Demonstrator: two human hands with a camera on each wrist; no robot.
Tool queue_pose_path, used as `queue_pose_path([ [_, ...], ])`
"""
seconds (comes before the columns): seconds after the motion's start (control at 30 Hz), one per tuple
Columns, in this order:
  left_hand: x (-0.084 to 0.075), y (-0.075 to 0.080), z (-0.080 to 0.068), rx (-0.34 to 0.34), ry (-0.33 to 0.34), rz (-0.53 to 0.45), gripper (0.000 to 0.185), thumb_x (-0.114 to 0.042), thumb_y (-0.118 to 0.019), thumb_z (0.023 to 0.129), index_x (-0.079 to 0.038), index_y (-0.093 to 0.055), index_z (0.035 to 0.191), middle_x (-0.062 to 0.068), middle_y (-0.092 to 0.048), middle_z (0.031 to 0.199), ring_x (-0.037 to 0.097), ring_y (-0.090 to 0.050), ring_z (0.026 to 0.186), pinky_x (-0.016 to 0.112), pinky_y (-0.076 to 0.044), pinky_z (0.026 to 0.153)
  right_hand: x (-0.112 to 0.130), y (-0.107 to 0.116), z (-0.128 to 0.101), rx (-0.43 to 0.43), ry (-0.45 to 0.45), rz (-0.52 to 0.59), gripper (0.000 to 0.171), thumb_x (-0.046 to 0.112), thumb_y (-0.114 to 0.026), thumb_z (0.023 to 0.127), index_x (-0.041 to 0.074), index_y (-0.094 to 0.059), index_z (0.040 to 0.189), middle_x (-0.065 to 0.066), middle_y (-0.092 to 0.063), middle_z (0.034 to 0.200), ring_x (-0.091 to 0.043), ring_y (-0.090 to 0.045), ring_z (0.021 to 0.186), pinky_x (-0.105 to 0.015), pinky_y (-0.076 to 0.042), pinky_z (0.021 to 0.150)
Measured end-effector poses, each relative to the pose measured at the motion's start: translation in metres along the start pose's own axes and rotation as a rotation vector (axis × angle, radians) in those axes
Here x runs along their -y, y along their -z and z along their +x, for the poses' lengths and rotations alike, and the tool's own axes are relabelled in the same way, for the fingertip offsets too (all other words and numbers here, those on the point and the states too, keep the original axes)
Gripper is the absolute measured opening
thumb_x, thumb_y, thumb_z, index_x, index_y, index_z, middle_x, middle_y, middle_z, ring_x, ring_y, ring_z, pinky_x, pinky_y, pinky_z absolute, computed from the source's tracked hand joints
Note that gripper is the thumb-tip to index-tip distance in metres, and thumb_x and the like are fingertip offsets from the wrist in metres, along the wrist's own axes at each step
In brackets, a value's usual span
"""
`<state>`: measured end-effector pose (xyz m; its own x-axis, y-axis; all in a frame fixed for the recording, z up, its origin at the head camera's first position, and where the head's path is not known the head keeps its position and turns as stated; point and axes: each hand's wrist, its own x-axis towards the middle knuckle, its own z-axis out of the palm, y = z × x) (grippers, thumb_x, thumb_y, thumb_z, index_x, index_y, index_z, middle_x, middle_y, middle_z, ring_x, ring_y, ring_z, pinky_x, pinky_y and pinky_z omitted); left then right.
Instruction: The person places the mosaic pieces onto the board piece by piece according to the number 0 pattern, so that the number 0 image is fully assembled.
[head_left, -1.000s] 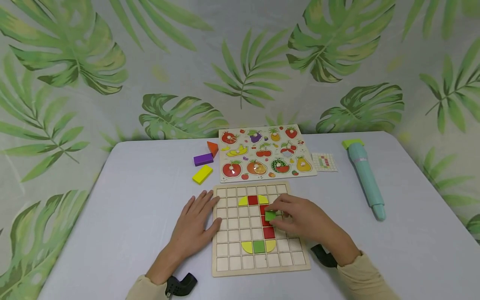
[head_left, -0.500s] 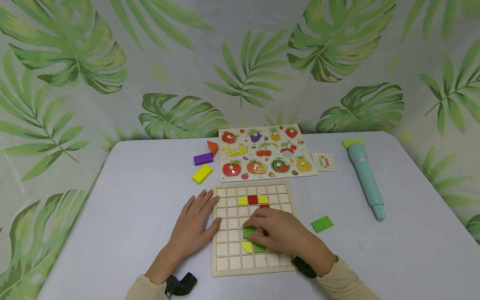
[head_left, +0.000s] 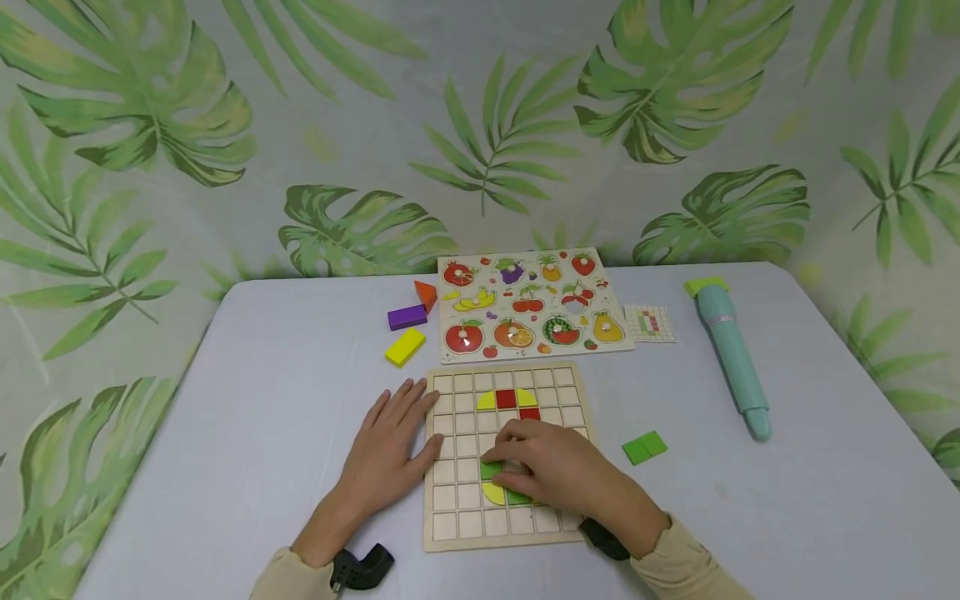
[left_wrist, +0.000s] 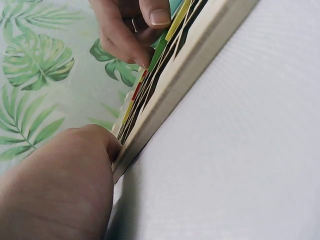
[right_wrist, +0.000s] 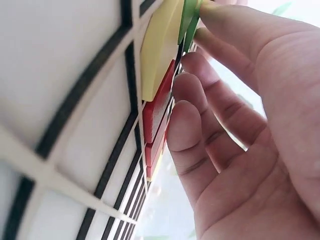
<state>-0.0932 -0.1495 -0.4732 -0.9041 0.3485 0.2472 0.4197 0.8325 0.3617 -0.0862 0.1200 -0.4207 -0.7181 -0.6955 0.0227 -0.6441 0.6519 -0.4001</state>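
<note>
Head high, frontal — wrists close, board-level (head_left: 450,533)

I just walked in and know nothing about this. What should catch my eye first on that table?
Probably the two hands at the near edge: the right hand presses a green tile into the wooden grid board, while the left hand lies flat against the board's left side. Behind it lies a colourful fruit peg puzzle, and a long teal pen-shaped toy rests to the right.
</note>
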Motion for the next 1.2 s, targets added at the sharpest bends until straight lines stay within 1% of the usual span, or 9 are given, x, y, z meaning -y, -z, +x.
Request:
queue_pose_path([
  [0.13,0.0,0.0,0.0,0.002,0.004,-0.003,0.06,-0.037,-0.064,0.098,-0.011,-0.053,0.15,0.01,-0.044,0.162,0.029,-0.035,0.153,0.053,-0.022,0.127,-0.002,0.003,-0.004,-0.001,0.001,0.015,0.026,0.034,-0.076,0.094,0.026,-0.079,0.118,0.011,-0.068,0.109,0.0,-0.058,0.085,-0.021,-0.053,0.072],
  [0.33,-0.001,0.001,0.0,0.002,0.005,-0.003,0.06,-0.037,-0.063,0.098,-0.011,-0.053,0.15,0.011,-0.044,0.162,0.03,-0.035,0.153,0.053,-0.022,0.127,-0.008,0.015,-0.014,-0.015,-0.038,0.016,0.025,0.033,-0.074,0.095,0.026,-0.078,0.119,0.01,-0.069,0.114,-0.008,-0.063,0.102,-0.032,-0.058,0.088],
  [0.47,-0.001,0.001,0.0,-0.001,0.004,-0.004,0.059,-0.037,-0.064,0.098,-0.01,-0.053,0.15,0.011,-0.044,0.161,0.03,-0.035,0.153,0.053,-0.022,0.127,-0.016,0.023,-0.022,-0.03,-0.074,0.029,0.024,0.031,-0.075,0.095,0.026,-0.077,0.119,0.012,-0.068,0.116,-0.01,-0.063,0.107,-0.036,-0.058,0.091],
  [0.6,0.0,0.0,0.0,-0.004,0.001,-0.009,0.06,-0.036,-0.064,0.098,-0.01,-0.053,0.15,0.011,-0.044,0.162,0.03,-0.035,0.153,0.053,-0.022,0.127,-0.028,0.033,-0.031,-0.037,-0.097,0.058,0.026,0.028,-0.077,0.093,0.026,-0.077,0.12,0.013,-0.068,0.115,-0.009,-0.063,0.105,-0.034,-0.059,0.09],
  [0.73,0.0,0.0,0.0,-0.008,-0.002,-0.013,0.06,-0.036,-0.064,0.098,-0.01,-0.053,0.15,0.011,-0.044,0.162,0.03,-0.035,0.153,0.052,-0.021,0.127,-0.04,0.046,-0.038,-0.043,-0.118,0.083,0.029,0.024,-0.079,0.092,0.023,-0.077,0.121,0.01,-0.07,0.114,-0.01,-0.064,0.102,-0.033,-0.059,0.087],
  [0.8,0.0,0.0,0.0,-0.009,-0.003,-0.014,0.06,-0.036,-0.064,0.098,-0.01,-0.053,0.15,0.011,-0.044,0.162,0.03,-0.034,0.154,0.052,-0.021,0.128,-0.046,0.052,-0.043,-0.044,-0.136,0.102,0.03,0.023,-0.079,0.092,0.021,-0.076,0.122,0.008,-0.071,0.115,-0.009,-0.064,0.097,-0.029,-0.058,0.081],
  [0.97,-0.001,0.0,0.0,-0.004,0.004,-0.017,0.06,-0.036,-0.064,0.098,-0.01,-0.053,0.151,0.011,-0.043,0.162,0.03,-0.034,0.154,0.052,-0.021,0.128,-0.062,0.066,-0.055,-0.056,-0.166,0.16,0.034,0.02,-0.08,0.09,0.017,-0.074,0.124,0.004,-0.072,0.115,-0.006,-0.057,0.083,-0.022,-0.05,0.066],
  [1.07,-0.001,0.0,0.0,0.001,0.009,-0.014,0.06,-0.037,-0.063,0.098,-0.01,-0.053,0.151,0.01,-0.043,0.162,0.03,-0.034,0.154,0.052,-0.021,0.128,-0.073,0.07,-0.062,-0.056,-0.178,0.187,0.035,0.021,-0.081,0.09,0.016,-0.073,0.124,0.005,-0.071,0.114,-0.008,-0.057,0.083,-0.021,-0.05,0.064],
  [1.2,-0.001,0.0,0.001,0.006,0.013,-0.014,0.059,-0.036,-0.064,0.098,-0.01,-0.053,0.15,0.011,-0.043,0.162,0.03,-0.034,0.154,0.053,-0.021,0.128,-0.088,0.073,-0.069,-0.028,-0.213,0.25,0.038,0.022,-0.082,0.089,0.016,-0.072,0.125,0.004,-0.071,0.114,-0.01,-0.057,0.087,-0.022,-0.052,0.065],
])
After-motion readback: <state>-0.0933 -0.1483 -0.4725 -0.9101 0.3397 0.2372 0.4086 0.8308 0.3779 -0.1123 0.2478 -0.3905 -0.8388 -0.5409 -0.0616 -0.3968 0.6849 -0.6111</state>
